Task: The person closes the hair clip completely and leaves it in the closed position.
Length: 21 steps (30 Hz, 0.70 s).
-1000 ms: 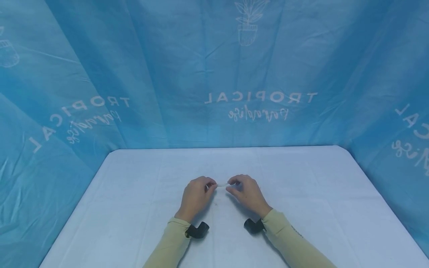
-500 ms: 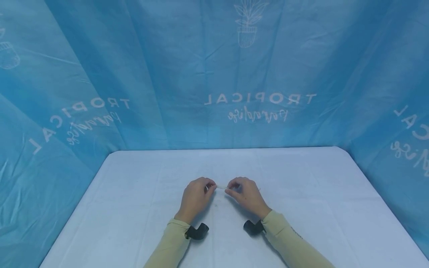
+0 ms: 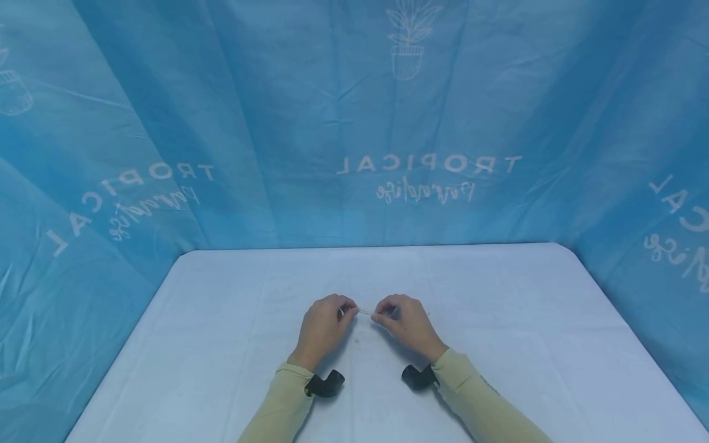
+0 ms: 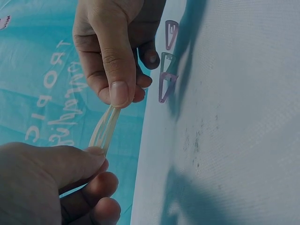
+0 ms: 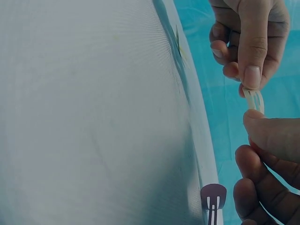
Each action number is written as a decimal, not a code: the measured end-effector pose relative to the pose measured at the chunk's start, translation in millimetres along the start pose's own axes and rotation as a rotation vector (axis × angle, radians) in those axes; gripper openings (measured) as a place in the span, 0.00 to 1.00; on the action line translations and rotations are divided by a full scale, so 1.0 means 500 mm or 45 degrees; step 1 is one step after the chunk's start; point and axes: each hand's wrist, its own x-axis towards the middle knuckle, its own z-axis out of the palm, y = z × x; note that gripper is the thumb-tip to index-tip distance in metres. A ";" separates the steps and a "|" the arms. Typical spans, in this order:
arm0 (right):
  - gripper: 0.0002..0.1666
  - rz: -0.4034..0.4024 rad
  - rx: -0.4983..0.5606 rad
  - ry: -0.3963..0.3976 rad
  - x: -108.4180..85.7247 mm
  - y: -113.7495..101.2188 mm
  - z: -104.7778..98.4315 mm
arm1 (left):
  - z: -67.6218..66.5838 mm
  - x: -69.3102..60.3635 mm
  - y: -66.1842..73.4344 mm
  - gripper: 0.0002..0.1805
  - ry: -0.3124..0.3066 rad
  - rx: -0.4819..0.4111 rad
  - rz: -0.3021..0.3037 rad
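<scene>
A pale cream snap hair clip is stretched between both hands, just above the table in the middle. My left hand pinches one end between thumb and fingers. The other end is pinched by my right hand, its thumb pressed on the clip. In the left wrist view the clip's two thin arms stand slightly apart. The right wrist view shows only a short stretch of the hair clip between the two thumbs; its ends are hidden under the fingers.
Beyond the hands in the left wrist view lie a pinkish clip, a green clip and a purple clip. A dark purple clip shows in the right wrist view. Blue curtains surround the white table.
A second ago my right thumb stood apart from the clip; now it meets the fingers on it. The left hand has kept its grip.
</scene>
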 end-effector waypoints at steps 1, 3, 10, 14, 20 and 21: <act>0.04 -0.004 -0.001 -0.003 0.000 0.001 0.000 | 0.000 0.000 0.000 0.05 -0.002 0.000 -0.001; 0.04 -0.008 0.000 -0.010 0.000 0.001 0.000 | 0.000 -0.001 -0.001 0.05 -0.004 0.000 0.000; 0.04 -0.013 0.003 -0.021 -0.001 0.000 -0.001 | 0.002 -0.002 -0.003 0.04 0.011 -0.006 0.025; 0.04 -0.008 0.006 -0.027 -0.001 0.000 -0.002 | 0.002 -0.002 -0.003 0.04 0.017 -0.008 0.037; 0.04 -0.001 0.014 -0.028 -0.001 -0.001 -0.004 | 0.000 -0.001 -0.001 0.04 0.014 -0.013 0.040; 0.04 -0.003 0.012 -0.026 -0.001 -0.002 -0.004 | -0.001 -0.001 -0.001 0.04 0.010 -0.015 0.035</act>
